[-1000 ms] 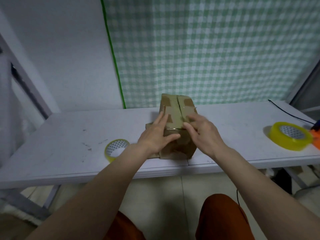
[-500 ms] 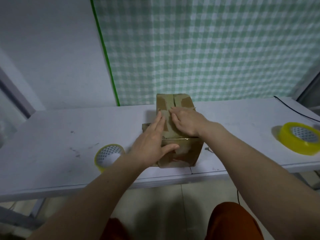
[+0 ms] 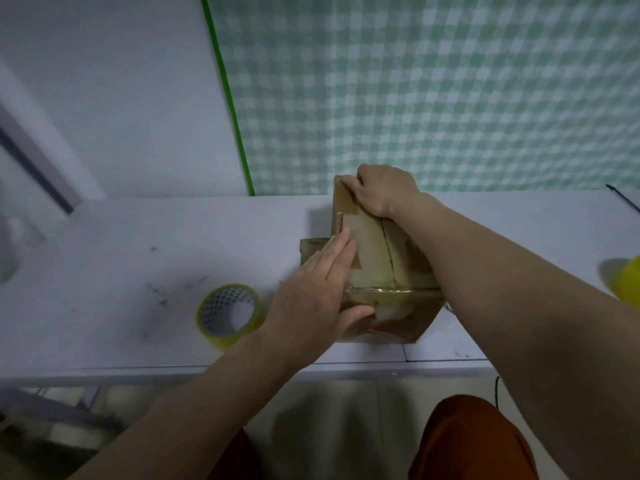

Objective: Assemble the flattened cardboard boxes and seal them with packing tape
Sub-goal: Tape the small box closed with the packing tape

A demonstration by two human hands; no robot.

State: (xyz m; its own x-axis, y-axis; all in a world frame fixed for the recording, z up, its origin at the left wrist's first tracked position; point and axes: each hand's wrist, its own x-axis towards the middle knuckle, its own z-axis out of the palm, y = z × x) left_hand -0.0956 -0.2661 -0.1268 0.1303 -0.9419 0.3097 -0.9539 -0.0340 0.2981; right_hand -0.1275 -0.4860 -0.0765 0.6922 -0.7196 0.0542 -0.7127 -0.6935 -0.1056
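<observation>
A brown cardboard box (image 3: 372, 251) stands on the white table (image 3: 138, 244), its top flaps closed along a centre seam, with clear tape glinting at the near top edge. My left hand (image 3: 318, 292) lies flat against the box's left side, fingers straight, thumb on the front face. My right hand (image 3: 382, 190) rests on the far end of the top, with fingers curled over the far edge. A roll of clear yellowish packing tape (image 3: 228, 315) lies on the table just left of my left hand.
A second yellow tape roll (image 3: 625, 284) shows at the right edge of the table. A green checked cloth (image 3: 450, 91) hangs behind the table. A black cable (image 3: 623, 199) runs at the far right. My knees sit below the table's front edge.
My right hand has slid along the top of the box from the near end to the far edge. My left hand stays pressed on the left side.
</observation>
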